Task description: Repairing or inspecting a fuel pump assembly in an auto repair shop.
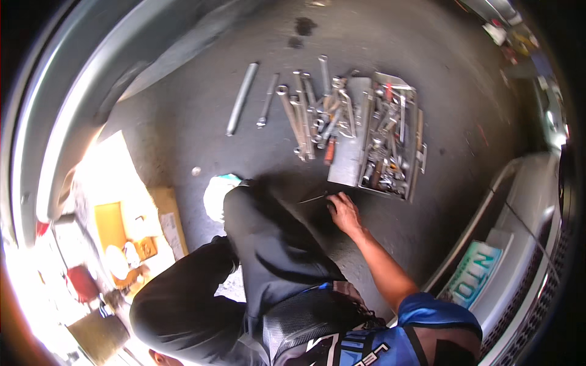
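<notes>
One slim tool (312,199) in play, thin shaft pointing left, dark end at the right hand (345,213). Fingers curled nearly closed, seemingly pinching that dark end; exact grip blurred. Left hand out of sight, so cannot tell what it holds. Tool sits low over the grey floor (464,119), just below the metal tray (384,191) and its flat metal panel (347,163); contact with the floor unclear. State of things, by my judgement partway: a good batch of wrenches (290,116) already lies out left of the panel, some overlapping it, with a red-handled tool (330,151) at the panel's left edge. Farther left, a single wrench (267,100) and a long grey bar (242,99) lie apart from the batch. Remaining: tray well filled with jumbled small metal pieces; slim tool not yet set down, nor applied to anything visible.
</notes>
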The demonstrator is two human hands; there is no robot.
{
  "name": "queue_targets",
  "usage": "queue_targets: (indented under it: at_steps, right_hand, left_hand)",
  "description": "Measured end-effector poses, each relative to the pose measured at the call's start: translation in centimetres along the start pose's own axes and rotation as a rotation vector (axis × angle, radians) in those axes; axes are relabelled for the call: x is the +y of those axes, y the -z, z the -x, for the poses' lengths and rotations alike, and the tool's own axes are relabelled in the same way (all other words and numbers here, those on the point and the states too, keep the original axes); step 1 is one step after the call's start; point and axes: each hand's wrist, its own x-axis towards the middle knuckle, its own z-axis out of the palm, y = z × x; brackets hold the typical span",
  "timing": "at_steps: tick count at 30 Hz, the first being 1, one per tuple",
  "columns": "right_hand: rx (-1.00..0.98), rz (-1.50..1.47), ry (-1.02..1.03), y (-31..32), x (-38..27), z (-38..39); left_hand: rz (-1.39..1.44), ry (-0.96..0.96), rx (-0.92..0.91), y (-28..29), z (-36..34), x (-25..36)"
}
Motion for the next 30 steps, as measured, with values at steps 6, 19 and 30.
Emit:
queue_targets:
  at_steps: [6,19,30]
  right_hand:
    - [-0.188,0.065,0.297,-8.7,-0.1,-3.4]
    - [-0.174,0.032,0.298,-9.0,13.3,-14.3]
    - [-0.203,-0.216,0.095,-2.8,-10.1,-21.0]
  left_hand:
    - [0.063,0.154,0.244,13.2,-2.2,-13.1]
    - [-0.183,0.455,-0.627,-10.3,-17.9,-1.9]
    - [-0.176,0.434,-0.650,-17.2,-11.7,-10.6]
